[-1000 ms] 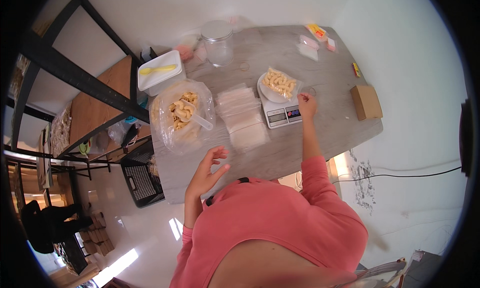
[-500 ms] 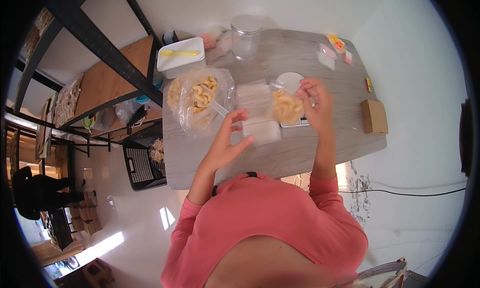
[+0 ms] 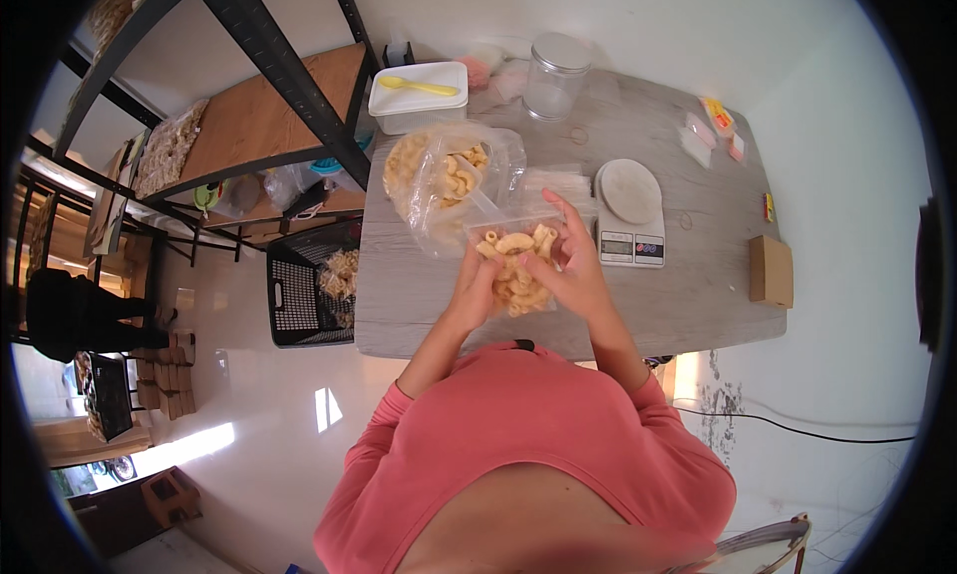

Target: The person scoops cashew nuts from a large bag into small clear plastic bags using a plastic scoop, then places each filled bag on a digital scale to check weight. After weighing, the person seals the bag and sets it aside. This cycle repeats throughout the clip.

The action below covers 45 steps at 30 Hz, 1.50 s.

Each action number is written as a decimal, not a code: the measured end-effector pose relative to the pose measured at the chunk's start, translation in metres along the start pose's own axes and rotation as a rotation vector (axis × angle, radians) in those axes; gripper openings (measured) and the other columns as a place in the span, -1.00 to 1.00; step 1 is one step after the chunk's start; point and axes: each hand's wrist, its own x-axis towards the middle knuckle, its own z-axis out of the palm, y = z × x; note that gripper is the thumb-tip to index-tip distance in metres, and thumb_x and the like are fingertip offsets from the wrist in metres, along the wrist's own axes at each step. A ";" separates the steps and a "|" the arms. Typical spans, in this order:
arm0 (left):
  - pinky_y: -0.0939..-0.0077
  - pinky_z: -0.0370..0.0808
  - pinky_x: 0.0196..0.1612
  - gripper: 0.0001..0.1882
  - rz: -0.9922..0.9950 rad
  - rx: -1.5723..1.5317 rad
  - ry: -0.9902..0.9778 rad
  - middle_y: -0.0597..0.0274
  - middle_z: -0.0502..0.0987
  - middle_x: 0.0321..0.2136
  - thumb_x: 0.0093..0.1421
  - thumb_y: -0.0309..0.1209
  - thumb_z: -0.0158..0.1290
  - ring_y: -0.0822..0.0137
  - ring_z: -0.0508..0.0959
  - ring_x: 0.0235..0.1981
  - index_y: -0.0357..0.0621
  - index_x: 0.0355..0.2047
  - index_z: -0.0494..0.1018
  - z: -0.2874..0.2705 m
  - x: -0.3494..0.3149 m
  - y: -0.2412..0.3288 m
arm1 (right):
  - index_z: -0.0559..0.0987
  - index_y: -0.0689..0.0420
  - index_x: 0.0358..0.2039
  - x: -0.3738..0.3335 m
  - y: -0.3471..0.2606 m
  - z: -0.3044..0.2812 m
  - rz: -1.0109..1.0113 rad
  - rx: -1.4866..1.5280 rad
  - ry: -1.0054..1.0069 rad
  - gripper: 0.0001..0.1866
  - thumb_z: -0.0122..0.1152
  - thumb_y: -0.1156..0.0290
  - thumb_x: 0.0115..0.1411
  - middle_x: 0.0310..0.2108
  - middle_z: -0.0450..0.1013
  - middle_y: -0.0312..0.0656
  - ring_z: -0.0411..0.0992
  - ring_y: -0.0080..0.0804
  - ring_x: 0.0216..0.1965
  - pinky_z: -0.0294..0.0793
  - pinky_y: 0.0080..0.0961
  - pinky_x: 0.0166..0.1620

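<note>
A small clear plastic bag (image 3: 520, 275) filled with pale yellow, curved tube-shaped snacks is held up in front of me by both hands. My left hand (image 3: 477, 285) grips its left side, thumb on the front. On its right side is my right hand (image 3: 576, 270), its thumb pressed to the front and its index finger raised along the edge. Behind lie several flat clear bags (image 3: 553, 183), partly covered by the hands. A large open plastic bag (image 3: 424, 200) of the same snacks, with a clear scoop (image 3: 486, 203) in it, stands to the left. The kitchen scale (image 3: 630, 210) carries nothing.
At the back stand a white lidded tub (image 3: 419, 106) with a yellow spoon (image 3: 419, 86) and a clear jar (image 3: 555, 81). Small packets (image 3: 698, 141) and a brown box (image 3: 771, 272) lie rightward. A black crate (image 3: 299, 300) and a shelf rack (image 3: 269, 126) are on the left.
The filled bag came off the scale side toward my body and leftward. My left hand, apart from it before, now holds it too. The view has shifted, and the whole scale shows.
</note>
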 end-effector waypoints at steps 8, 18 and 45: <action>0.58 0.42 -0.18 -0.70 -0.195 0.193 -0.064 0.21 0.41 -0.19 0.21 -0.46 -0.09 0.48 0.44 -0.20 -0.25 -0.05 0.23 -0.014 -0.001 -0.013 | 0.22 0.19 0.08 -0.010 0.014 -0.002 0.070 0.010 0.075 -0.38 0.23 0.58 -0.01 -0.28 0.44 -0.20 0.39 -0.60 -0.25 0.38 -0.65 -0.20; 0.52 0.44 -0.10 -0.62 -0.225 -0.074 0.063 0.11 0.40 -0.08 0.23 -0.43 -0.12 0.38 0.45 -0.10 -0.25 0.05 0.19 -0.005 0.004 -0.030 | 0.23 0.25 0.06 -0.001 0.028 -0.002 0.062 0.002 0.158 -0.43 0.21 0.56 0.03 -0.34 0.47 -0.22 0.40 -0.61 -0.26 0.39 -0.67 -0.21; 0.59 0.41 -0.17 -0.70 0.048 0.062 0.216 0.18 0.40 -0.15 0.19 -0.53 -0.06 0.49 0.44 -0.19 -0.22 -0.08 0.17 -0.020 0.019 -0.027 | 0.24 0.23 0.06 0.027 0.031 0.008 0.102 0.049 0.037 -0.39 0.24 0.58 -0.02 -0.37 0.45 -0.24 0.41 -0.59 -0.28 0.40 -0.67 -0.22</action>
